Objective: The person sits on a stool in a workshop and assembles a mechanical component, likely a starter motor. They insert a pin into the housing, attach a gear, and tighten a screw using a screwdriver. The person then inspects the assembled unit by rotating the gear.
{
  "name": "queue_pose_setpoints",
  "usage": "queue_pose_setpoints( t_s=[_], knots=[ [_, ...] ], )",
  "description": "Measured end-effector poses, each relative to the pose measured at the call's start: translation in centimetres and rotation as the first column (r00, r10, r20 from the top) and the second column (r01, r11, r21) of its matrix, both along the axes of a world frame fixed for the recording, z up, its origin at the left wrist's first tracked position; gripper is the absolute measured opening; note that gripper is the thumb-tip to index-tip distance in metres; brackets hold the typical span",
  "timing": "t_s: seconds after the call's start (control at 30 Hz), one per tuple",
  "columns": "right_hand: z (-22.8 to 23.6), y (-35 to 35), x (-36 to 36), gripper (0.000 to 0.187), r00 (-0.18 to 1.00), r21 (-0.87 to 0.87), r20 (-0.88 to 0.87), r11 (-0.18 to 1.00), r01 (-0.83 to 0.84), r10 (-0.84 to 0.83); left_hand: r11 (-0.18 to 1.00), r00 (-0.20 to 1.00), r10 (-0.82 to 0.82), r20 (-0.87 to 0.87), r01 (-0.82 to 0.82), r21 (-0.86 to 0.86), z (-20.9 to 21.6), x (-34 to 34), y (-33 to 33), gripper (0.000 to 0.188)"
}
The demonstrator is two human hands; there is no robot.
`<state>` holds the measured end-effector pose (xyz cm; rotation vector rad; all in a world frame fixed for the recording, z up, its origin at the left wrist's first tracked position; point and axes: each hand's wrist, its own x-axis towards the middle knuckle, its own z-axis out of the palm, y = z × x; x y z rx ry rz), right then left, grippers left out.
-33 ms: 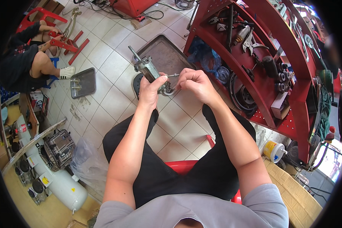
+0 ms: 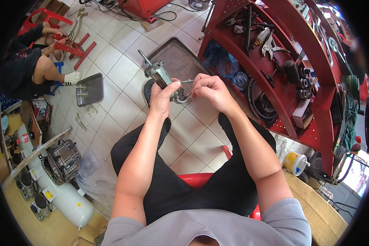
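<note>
Your left hand (image 2: 160, 100) grips the metal part (image 2: 160, 74) before the tray's (image 2: 180, 51) left side; your right hand (image 2: 210, 88) bunches beside it, hold unclear. You're seemingly working its near end; next calls for steadiness.

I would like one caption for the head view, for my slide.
Left hand holding a metal mechanical assembly, right hand close to its near end, with a red tool rack at right.

On the right, a red rack (image 2: 326, 131) carries pliers (image 2: 268, 46), with a white bucket (image 2: 294, 162) near its lower end. A clear plastic bag (image 2: 93, 170) lies near a white cylindrical tank (image 2: 69, 203).
</note>
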<state>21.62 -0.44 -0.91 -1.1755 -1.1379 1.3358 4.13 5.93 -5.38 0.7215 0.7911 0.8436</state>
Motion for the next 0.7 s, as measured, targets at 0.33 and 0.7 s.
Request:
queue_pose_setpoints(
  t_s=[0.33, 0.7],
  knots=[
    [0.7, 0.0, -0.7, 0.027, 0.985, -0.092, -0.148, 0.993, 0.077, -0.091, 0.999, 0.999, -0.01, 0.04, 0.011, -0.031, -0.1, 0.0, 0.0, 0.022],
    [-0.4, 0.0, 0.3, 0.01, 0.992, -0.017, -0.123, 1.0, -0.002, 0.0, 0.997, 0.995, -0.025, 0.098, 0.032, -0.069, -0.3, -0.2, 0.3, 0.02]
  ],
)
